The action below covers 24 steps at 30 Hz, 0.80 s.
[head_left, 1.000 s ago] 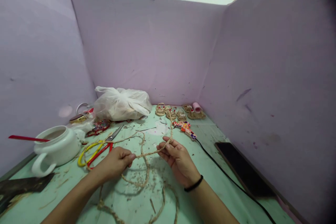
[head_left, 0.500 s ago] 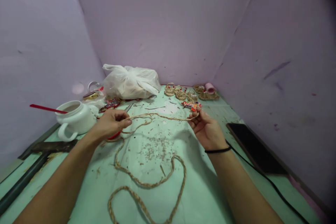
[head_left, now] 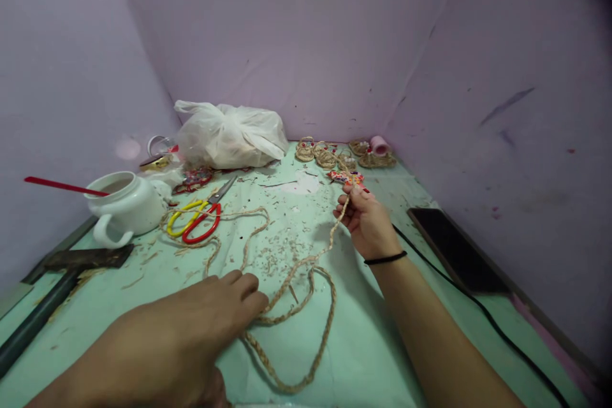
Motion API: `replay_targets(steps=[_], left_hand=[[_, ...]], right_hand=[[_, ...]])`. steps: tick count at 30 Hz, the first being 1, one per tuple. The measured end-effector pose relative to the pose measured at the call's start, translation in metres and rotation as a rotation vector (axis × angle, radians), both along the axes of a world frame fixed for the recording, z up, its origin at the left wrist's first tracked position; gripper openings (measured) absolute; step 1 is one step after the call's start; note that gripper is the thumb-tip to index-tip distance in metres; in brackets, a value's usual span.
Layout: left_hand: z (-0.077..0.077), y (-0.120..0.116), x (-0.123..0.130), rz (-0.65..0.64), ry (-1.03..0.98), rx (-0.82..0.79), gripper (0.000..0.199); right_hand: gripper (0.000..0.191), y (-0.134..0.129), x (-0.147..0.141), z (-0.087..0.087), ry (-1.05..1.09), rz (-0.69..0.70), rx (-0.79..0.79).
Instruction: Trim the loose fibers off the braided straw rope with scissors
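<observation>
A long braided straw cord [head_left: 333,296] lies in loops on the green tabletop [head_left: 373,357]. My right hand [head_left: 370,220] is raised over the table, pinching the cord between thumb and fingers, with an end sticking up past the fingertips. My left hand [head_left: 205,319] is low at the front left, palm down, its curled fingers closed on the cord; the fingertips are hidden. From the right hand the cord slants down to the left hand. Scissors [head_left: 203,223] with one yellow and one red handle lie beyond the left hand, a thin strand of cord across them.
A white pot [head_left: 127,207] with a red stick and a hammer [head_left: 88,259] stand and lie at left. Behind are a white plastic bag [head_left: 234,137], small woven straw pieces [head_left: 326,158], patterned fabric [head_left: 342,177] and a pink spool [head_left: 380,145]. A phone [head_left: 454,252] and black cable [head_left: 478,306] lie right.
My left hand has let the far stretch of cord drop and come back toward me onto the nearer cord, uncovering the scissors. My right hand still pinches the cord.
</observation>
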State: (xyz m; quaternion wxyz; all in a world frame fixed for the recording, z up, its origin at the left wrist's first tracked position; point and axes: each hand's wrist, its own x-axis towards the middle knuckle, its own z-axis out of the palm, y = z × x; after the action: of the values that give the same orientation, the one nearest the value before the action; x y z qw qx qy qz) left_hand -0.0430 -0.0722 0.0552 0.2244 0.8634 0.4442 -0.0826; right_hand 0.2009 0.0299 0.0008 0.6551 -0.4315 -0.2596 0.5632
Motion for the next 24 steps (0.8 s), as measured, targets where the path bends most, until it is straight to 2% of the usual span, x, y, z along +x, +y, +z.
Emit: replay_targets(steps=[2, 5, 9, 12, 15, 17, 18, 20, 22, 24], left_hand=[[-0.007, -0.001, 0.005, -0.025, 0.096, -0.043, 0.049], [-0.011, 0.000, 0.007, -0.013, 0.096, -0.034, 0.041], [0.005, -0.002, -0.003, -0.018, -0.060, -0.145, 0.038], [0.013, -0.011, -0.008, -0.056, -0.046, -0.202, 0.053], [-0.003, -0.020, -0.002, -0.108, 0.024, -0.087, 0.076], [-0.018, -0.023, 0.008, -0.071, 0.163, 0.029, 0.067], [-0.022, -0.023, 0.013, -0.058, 0.212, 0.056, 0.054], [-0.022, -0.022, 0.019, -0.063, 0.260, 0.022, 0.030], [-0.007, -0.017, 0.020, -0.073, 0.230, -0.019, 0.012], [0.016, -0.006, 0.015, -0.056, 0.141, 0.057, 0.013]], right_hand=[[0.007, -0.001, 0.000, 0.000, 0.008, 0.006, 0.006], [0.007, -0.001, 0.000, 0.000, 0.018, 0.013, 0.002], [0.008, -0.002, -0.001, 0.003, 0.005, -0.015, -0.037], [0.010, -0.002, -0.002, 0.004, 0.001, -0.026, -0.041], [0.013, -0.002, -0.003, 0.004, 0.003, -0.022, -0.039], [0.011, -0.003, -0.005, 0.004, 0.012, -0.018, -0.035], [0.010, -0.003, -0.005, 0.003, 0.016, -0.015, -0.031], [0.008, -0.004, -0.007, 0.002, 0.025, -0.006, -0.026], [0.010, -0.004, -0.007, 0.000, 0.030, 0.006, -0.024], [0.011, -0.004, -0.007, 0.000, 0.042, 0.017, -0.012]])
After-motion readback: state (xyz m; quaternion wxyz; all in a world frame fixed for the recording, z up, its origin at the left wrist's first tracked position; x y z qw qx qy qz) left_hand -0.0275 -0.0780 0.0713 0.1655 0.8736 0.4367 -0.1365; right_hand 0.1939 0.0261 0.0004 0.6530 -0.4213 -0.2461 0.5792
